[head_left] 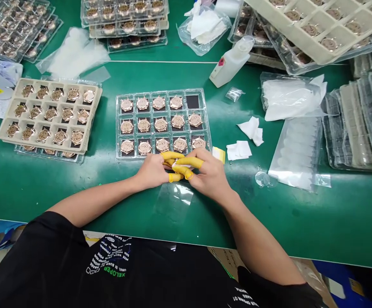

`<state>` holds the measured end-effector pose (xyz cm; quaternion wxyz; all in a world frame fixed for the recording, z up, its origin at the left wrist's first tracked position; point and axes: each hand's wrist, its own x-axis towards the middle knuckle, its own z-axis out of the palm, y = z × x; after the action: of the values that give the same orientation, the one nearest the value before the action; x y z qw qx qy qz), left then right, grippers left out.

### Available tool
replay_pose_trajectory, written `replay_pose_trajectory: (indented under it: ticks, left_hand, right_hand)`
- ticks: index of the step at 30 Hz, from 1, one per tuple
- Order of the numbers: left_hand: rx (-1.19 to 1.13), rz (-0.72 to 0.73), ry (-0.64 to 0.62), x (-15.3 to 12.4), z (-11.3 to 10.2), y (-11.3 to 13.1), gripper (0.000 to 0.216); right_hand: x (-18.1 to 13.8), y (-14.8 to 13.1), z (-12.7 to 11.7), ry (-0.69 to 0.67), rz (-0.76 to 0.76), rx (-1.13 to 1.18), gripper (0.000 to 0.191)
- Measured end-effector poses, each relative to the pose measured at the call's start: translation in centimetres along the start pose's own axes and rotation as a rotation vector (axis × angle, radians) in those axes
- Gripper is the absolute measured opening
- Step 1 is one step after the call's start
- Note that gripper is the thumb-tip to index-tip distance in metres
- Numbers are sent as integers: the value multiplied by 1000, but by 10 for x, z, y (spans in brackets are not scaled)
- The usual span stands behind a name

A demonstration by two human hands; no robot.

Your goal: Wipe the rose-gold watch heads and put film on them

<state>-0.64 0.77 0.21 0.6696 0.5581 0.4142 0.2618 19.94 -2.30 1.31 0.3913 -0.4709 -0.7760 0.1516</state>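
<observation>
My left hand (152,170) and my right hand (207,173) meet just in front of a clear tray (163,123) of rose-gold watch cases. Both wear yellow finger cots. Their fingers are pinched together around a small item with a bit of white cloth showing; the item itself is hidden. The tray's top right cell is empty. A clear plastic film (175,199) lies on the green mat under my wrists.
A beige tray (49,114) of watch cases sits at left, with more stacked trays (125,19) behind. A white squeeze bottle (231,64), white wipes (252,130), plastic bags (296,149) and stacked empty trays (359,119) lie to the right.
</observation>
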Motion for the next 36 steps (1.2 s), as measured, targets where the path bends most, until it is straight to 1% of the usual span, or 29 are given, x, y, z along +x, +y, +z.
replay_pose_trajectory:
  ticks: [3, 7, 9, 11, 14, 16, 18, 22, 25, 29, 32, 34, 36]
  left_hand:
    - [-2, -19, 25, 0, 0, 0, 59]
    - [-8, -8, 21, 1, 0, -2, 61]
    - [-28, -13, 22, 1, 0, -2, 62]
    - [-66, -34, 29, 2, 0, -3, 64]
    - [-90, -42, 14, 3, -1, -5, 65]
    - [-86, -38, 11, 3, -1, -6, 65]
    - [-87, -43, 21, 2, -1, -6, 66]
    - [-82, -34, 18, 1, 0, -6, 65]
    - [-86, -25, 32, 1, 0, -5, 65]
    - [-52, -31, 38, 0, 0, -4, 64]
    - [-34, -30, 32, -1, 0, -4, 64]
    - [-27, -33, 38, -2, 0, -4, 62]
    - [-7, -29, 45, -2, 0, -3, 62]
  right_hand:
    - [1, 1, 2, 64, 17, -111, 10]
    - [0, -1, 4, -2, -70, -47, 11]
    - [0, -1, 4, 16, -48, -112, 13]
    - [-1, 0, 4, 25, -32, -155, 10]
    - [0, 2, 4, -3, -94, -116, 4]
    - [0, 2, 5, 32, -108, -123, 4]
    - [0, 2, 5, 67, -92, -146, 3]
    - [-1, 0, 5, 20, -124, -108, 2]
    - [-1, -1, 5, 61, -96, -140, 5]
    - [-1, 1, 7, 44, -113, -76, 3]
    - [-2, 2, 8, 82, -75, -91, 4]
    - [-4, 3, 8, 71, -59, -69, 4]
    - [-5, 4, 7, 47, -79, -62, 3]
